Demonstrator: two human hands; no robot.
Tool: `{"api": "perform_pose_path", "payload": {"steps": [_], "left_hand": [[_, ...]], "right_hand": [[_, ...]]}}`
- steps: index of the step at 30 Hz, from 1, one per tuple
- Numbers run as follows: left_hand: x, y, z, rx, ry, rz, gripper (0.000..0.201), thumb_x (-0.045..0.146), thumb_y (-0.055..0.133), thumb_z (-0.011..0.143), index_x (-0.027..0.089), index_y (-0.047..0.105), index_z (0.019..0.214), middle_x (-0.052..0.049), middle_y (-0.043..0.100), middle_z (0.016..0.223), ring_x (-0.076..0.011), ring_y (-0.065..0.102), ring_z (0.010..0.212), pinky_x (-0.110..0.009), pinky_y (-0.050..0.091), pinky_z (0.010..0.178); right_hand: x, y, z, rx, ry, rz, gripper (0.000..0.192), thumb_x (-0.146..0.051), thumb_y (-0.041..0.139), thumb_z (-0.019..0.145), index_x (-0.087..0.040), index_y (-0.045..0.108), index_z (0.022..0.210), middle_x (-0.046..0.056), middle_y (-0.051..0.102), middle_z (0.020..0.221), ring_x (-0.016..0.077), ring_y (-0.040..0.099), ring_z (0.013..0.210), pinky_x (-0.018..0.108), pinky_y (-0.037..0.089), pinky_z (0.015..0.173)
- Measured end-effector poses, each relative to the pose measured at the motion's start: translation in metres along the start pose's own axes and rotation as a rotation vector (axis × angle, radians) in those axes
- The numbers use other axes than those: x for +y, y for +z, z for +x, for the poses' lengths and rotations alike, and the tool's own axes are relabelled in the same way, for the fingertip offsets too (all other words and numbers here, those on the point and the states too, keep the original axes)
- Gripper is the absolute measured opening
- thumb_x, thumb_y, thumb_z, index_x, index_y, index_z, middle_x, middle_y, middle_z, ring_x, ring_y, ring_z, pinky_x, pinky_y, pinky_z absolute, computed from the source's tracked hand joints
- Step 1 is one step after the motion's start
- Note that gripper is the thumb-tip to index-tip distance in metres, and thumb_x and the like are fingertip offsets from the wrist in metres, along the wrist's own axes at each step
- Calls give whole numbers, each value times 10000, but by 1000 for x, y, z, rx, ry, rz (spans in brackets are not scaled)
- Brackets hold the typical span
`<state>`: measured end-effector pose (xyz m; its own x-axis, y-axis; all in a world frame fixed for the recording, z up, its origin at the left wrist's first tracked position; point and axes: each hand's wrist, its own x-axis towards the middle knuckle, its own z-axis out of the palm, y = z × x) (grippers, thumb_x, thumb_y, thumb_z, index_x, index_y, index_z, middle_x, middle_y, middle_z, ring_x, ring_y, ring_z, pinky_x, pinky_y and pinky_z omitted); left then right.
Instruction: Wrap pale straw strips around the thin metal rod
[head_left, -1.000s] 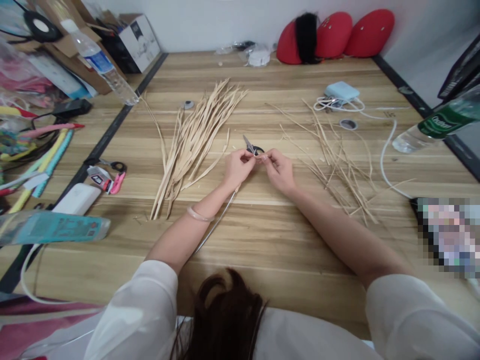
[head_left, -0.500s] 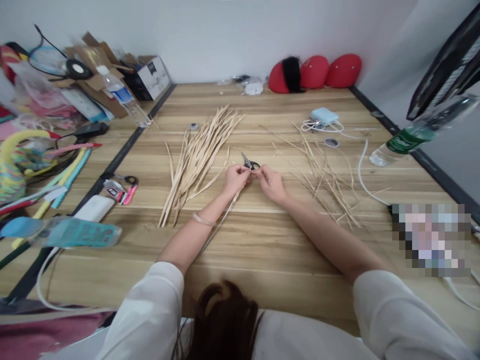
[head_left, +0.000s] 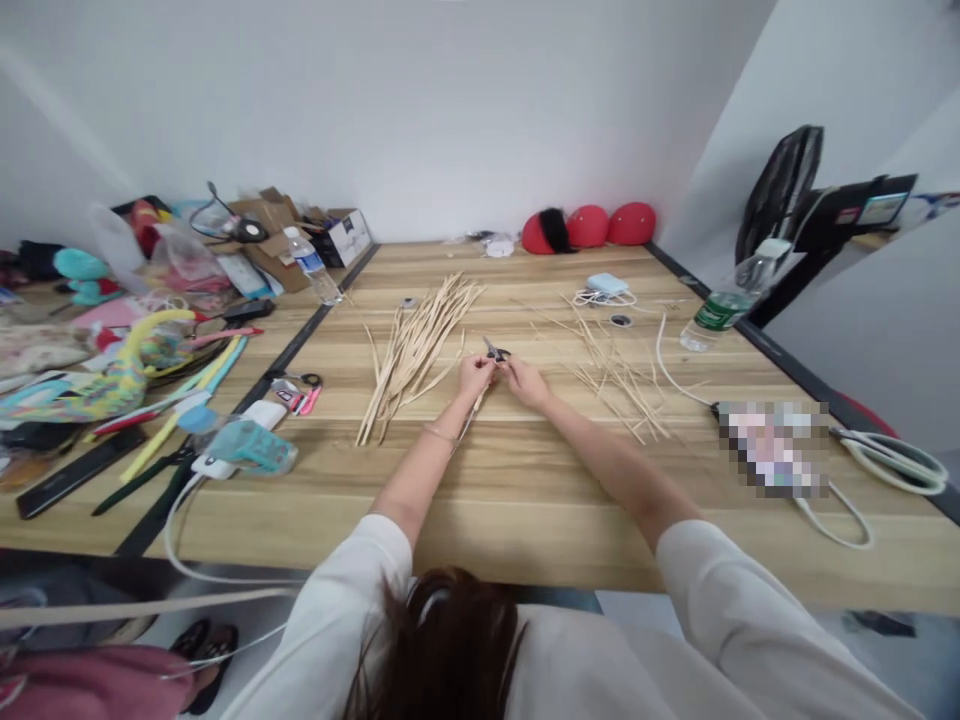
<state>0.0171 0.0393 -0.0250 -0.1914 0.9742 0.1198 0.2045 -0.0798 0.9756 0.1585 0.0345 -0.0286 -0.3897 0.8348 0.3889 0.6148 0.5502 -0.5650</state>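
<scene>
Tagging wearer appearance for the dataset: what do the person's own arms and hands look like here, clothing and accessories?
Both arms wear loose white sleeves that end near the elbow; the forearms below are uncovered. The left hand has a thin, pale, translucent-looking bangle on its wrist. The right hand and its wrist show no ring, watch or glove. No markings visible on the fabric.

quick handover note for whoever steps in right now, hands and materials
Left hand and right hand meet at mid-table, both pinching one thin straw strip that trails back toward the body.
Scissors lie just beyond the fingers, untouched.
Bundle of wide straw strips lies left of the hands; loose thin strips lie scattered to the right.
Done: nothing finished is visible.
Left: both piles look unworked.
</scene>
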Motion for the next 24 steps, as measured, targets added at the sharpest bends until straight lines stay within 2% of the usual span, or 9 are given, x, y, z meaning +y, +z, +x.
{"api": "perform_pose_path", "payload": {"steps": [9, 12, 16, 19, 24], "left_hand": [[7, -9, -57, 6, 68, 68, 164, 198, 565, 689, 159, 514, 538, 42, 501, 466, -98, 472, 497, -221, 353, 548], [8, -11, -65, 3, 57, 72, 177, 199, 572, 694, 162, 506, 535, 48, 488, 460, -95, 462, 501, -219, 348, 551], [15, -14, -74, -23, 35, 63, 180, 216, 596, 686, 157, 521, 533, 48, 502, 466, -91, 467, 515, -211, 344, 554], [21, -19, -81, -57, -8, 32, 192, 243, 606, 671, 157, 520, 522, 46, 503, 444, -88, 467, 479, -210, 351, 529], [24, -23, -82, -110, -132, -61, 132, 279, 578, 655, 161, 549, 605, 41, 541, 477, -102, 505, 420, -219, 377, 448]], "right_hand": [[-28, -7, -50, -53, 18, -171, 303, -342, 274, 972, -169, 521, 1000, 151, 692, 907, 254, 651, 807, 290, 399, 654], [-34, -9, -59, -69, 23, -178, 294, -327, 278, 977, -175, 526, 1025, 144, 695, 963, 234, 652, 848, 275, 395, 672], [-42, -13, -70, -71, 50, -195, 292, -326, 300, 973, -170, 533, 1055, 136, 697, 942, 228, 652, 808, 274, 392, 649], [-45, -15, -74, -61, 42, -199, 261, -315, 334, 965, -174, 552, 993, 116, 696, 872, 216, 650, 774, 272, 413, 648], [-39, -11, -71, 41, -66, 68, 227, -291, 347, 953, -196, 548, 909, 89, 691, 842, 189, 649, 765, 279, 464, 681]]}}
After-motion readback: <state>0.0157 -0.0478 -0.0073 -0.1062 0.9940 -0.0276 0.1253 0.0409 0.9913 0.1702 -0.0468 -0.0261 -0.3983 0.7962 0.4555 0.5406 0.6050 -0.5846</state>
